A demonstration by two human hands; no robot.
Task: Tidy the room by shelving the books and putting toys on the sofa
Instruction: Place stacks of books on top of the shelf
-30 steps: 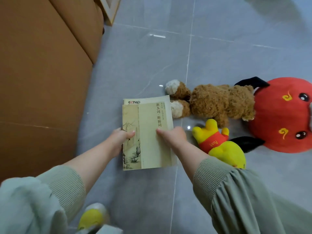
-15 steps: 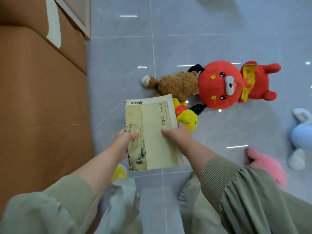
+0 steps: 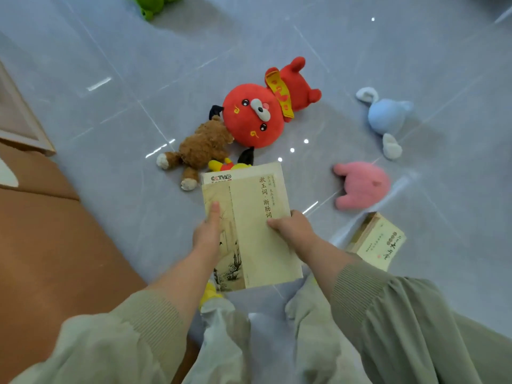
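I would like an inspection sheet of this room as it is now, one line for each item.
Surface: glossy grey tiled floor.
Job's things: stacked books held up; another book, red toy, brown bear, yellow toy, blue toy, pink toy, green toy lie on floor.
Clutter: nothing seen.
Hands: left hand and right hand grip the stacked books.
Cables: nothing seen.
Surroundings: brown sofa at left.

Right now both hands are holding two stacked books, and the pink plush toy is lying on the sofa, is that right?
No. The head view shows the pink plush toy lying on the tiled floor, apart from the sofa. The left hand and right hand do hold the two stacked books.
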